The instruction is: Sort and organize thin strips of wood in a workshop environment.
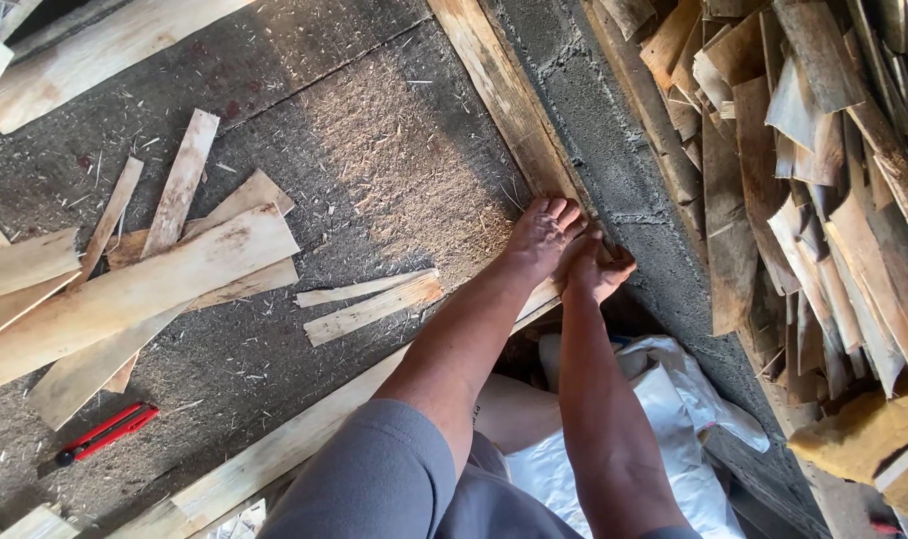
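My left hand (544,235) lies flat on the long wood rail (504,100) at the worktop (374,130) edge. My right hand (599,268) curls around that rail just beside it. The rail runs away from me. Thin wood strips (369,304) lie to the left, a red cutter (104,431) farther off.

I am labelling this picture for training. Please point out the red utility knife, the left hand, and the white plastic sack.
Red utility knife (106,432), head view, middle of its handle.
Left hand (543,233), head view, back of the hand.
White plastic sack (673,419), head view, upper folded part.
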